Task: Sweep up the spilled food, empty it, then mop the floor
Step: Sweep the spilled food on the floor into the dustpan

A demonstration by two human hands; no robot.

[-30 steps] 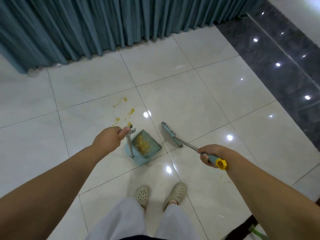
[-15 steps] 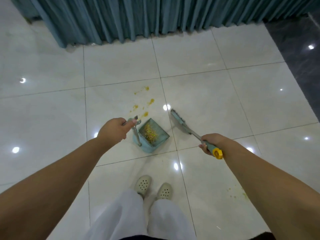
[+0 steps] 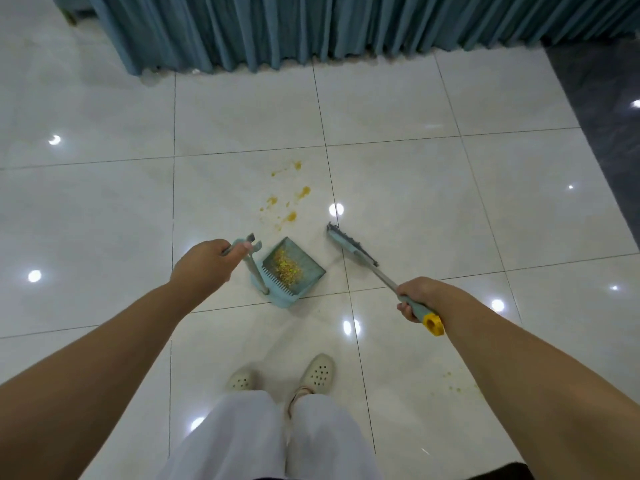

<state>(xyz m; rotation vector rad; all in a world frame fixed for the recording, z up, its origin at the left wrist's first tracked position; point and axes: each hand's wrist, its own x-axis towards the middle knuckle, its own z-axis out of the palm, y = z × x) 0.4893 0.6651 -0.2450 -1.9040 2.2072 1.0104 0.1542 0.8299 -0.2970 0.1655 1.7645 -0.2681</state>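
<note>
On the tiled floor (image 3: pixel 398 188) | dustpan (image 3: pixel 294 271) handle being gripped by left hand (image 3: pixel 204 265) | broom (image 3: pixel 353 251) being held by right hand (image 3: pixel 419 296) | yellow food (image 3: pixel 287 216) seemingly being left smeared beyond dustpan

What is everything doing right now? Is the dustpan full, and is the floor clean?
Dustpan: on the floor, yellow crumbs inside.
Broom: head near the floor, right of the dustpan, apart from it.
Left hand: grips the dustpan handle.
Right hand: grips the broom handle.
Stains: yellow, on the tile beyond the dustpan.
Floor: not clean yet.
Curtain: hanging, closed.
</note>
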